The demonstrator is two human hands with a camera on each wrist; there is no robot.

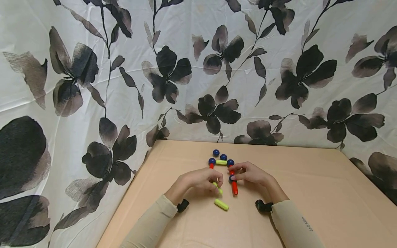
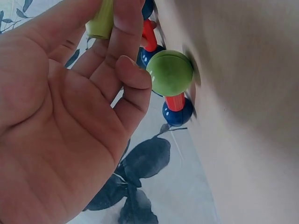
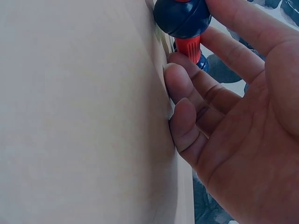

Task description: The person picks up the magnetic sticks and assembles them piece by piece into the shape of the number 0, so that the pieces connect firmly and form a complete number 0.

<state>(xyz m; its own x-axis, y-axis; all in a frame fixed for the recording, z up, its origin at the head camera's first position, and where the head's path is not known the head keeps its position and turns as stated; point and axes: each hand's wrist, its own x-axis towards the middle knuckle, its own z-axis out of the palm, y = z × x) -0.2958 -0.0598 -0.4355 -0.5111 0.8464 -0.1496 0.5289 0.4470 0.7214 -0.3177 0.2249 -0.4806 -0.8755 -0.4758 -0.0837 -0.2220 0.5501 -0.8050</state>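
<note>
Pinched in my left hand (image 1: 203, 179) is a yellow-green rod (image 1: 219, 190), whose lower end (image 2: 101, 22) also shows in the left wrist view. My right hand (image 1: 252, 173) grips the right side of the joined pieces, with fingers (image 3: 231, 53) around a blue ball (image 3: 183, 17) between two red rods. The lower red rod (image 1: 234, 188) points toward me. Farther back, a yellow-green rod (image 1: 221, 162) lies between two blue balls (image 1: 212, 161) (image 1: 230, 162). Another red rod (image 1: 211, 166) extends from the left ball, partly hidden by my left hand.
A loose yellow-green rod (image 1: 221, 205) lies nearest me on the tan table (image 1: 310, 193). Two more blue balls (image 1: 216, 152) (image 1: 223, 157) sit behind the joined pieces. A white floral cloth (image 1: 192, 20) hangs beyond the table.
</note>
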